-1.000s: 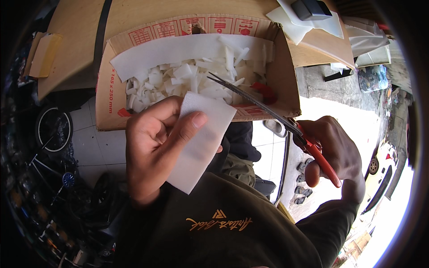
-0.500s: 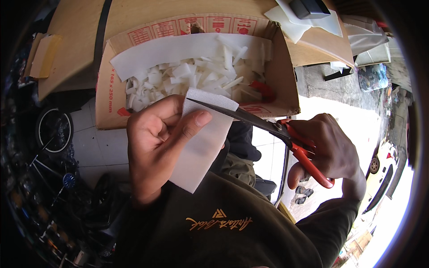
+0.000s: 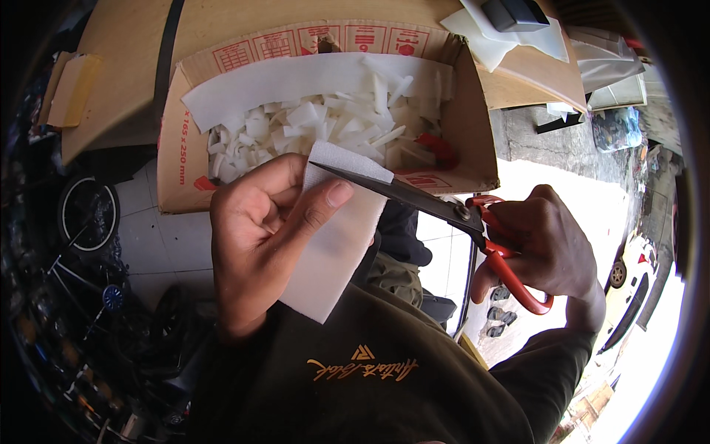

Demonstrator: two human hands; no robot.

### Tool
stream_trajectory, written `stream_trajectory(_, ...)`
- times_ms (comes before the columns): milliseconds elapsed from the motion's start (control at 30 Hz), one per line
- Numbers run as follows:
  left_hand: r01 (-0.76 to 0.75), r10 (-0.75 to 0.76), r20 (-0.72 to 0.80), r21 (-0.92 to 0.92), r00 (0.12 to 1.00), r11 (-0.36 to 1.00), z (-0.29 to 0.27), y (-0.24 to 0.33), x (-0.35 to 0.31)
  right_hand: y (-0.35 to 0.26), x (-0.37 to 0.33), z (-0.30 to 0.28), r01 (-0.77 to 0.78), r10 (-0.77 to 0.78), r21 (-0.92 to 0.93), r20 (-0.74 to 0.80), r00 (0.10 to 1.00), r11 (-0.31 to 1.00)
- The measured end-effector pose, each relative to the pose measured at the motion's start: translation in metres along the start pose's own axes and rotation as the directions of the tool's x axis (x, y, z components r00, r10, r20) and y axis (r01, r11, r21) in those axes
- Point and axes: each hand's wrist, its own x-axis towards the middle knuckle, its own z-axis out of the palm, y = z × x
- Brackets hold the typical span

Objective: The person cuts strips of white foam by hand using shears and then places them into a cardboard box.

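My left hand [image 3: 259, 237] pinches a white strip of foam sheet [image 3: 333, 244] between thumb and fingers, its upper end raised and its lower end hanging before my dark shirt. My right hand [image 3: 543, 248] grips the red handles of a pair of scissors [image 3: 433, 203]. The dark blades lie across the strip near its upper end, their tips close to my left thumb. Behind the strip stands a cardboard box [image 3: 473, 122] holding many white foam offcuts [image 3: 303, 118]. A longer white sheet [image 3: 255, 81] rests along the box's far side.
The box sits at the edge of a wooden table [image 3: 118, 74]. More white sheets [image 3: 481, 44] lie under a dark block [image 3: 514, 15] at the far right. A bicycle wheel [image 3: 89, 214] stands at left. Sandals [image 3: 501, 318] lie on the floor at right.
The scissor handles have shifted slightly, and my right thumb has drawn in closer to them. My left hand and the strip stay almost in place.
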Motion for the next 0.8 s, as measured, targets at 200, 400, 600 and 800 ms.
stream_trajectory(200,0.011,-0.01,0.019,-0.032,1.0,0.999,0.001,0.002,-0.002,-0.003,0.003,-0.008,-0.205,0.184,0.07,0.233,0.955,0.976)
stream_trajectory(400,-0.015,0.015,0.022,0.0,1.0,1.0,0.0,0.0,-0.002,-0.005,-0.001,-0.009,-0.227,0.217,-0.003,0.314,0.925,0.974)
stream_trajectory(600,-0.004,0.004,0.01,0.004,1.0,1.0,0.001,0.001,-0.001,-0.006,0.002,-0.011,-0.35,0.318,0.029,0.354,0.879,0.936)
stream_trajectory(800,0.015,-0.015,-0.021,-0.004,1.0,1.0,0.003,0.001,-0.002,-0.003,-0.003,-0.005,-0.331,0.3,0.1,0.239,0.923,0.938)
